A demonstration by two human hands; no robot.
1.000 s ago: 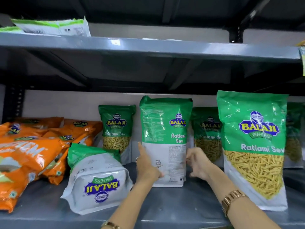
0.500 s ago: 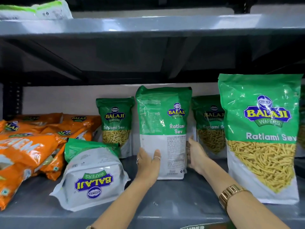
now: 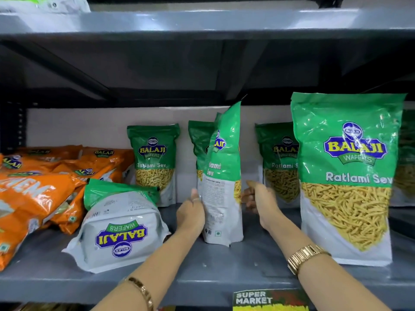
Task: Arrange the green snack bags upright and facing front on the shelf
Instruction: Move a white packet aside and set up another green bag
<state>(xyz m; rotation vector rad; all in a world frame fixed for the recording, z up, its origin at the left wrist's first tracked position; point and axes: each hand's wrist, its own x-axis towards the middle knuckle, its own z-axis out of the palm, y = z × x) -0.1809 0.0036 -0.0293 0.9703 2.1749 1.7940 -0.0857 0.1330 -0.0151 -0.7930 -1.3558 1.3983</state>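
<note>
Step in hand: rotation of one green bag (image 3: 221, 182) about its upright axis, judged as bringing its printed front forward
Bag position: stood on its base at mid-shelf (image 3: 202, 272), edge-on to the camera, back panel and a strip of front both visible
Left hand (image 3: 190, 215): fingers wrapped on the bag's lower left edge, gripping it; placed low to steady the base
Right hand (image 3: 258, 199): spread, fingers at the bag's right side; firm contact could not be confirmed
Front bag (image 3: 345, 176): upright, facing front, at the right
Rear row (image 3: 153, 162): green bags upright against the back wall
Fallen bag (image 3: 119, 230): lay on its side to the left, logo inverted, not yet set upright
Orange bags (image 3: 33, 187): piled at far left, outside the task
</note>
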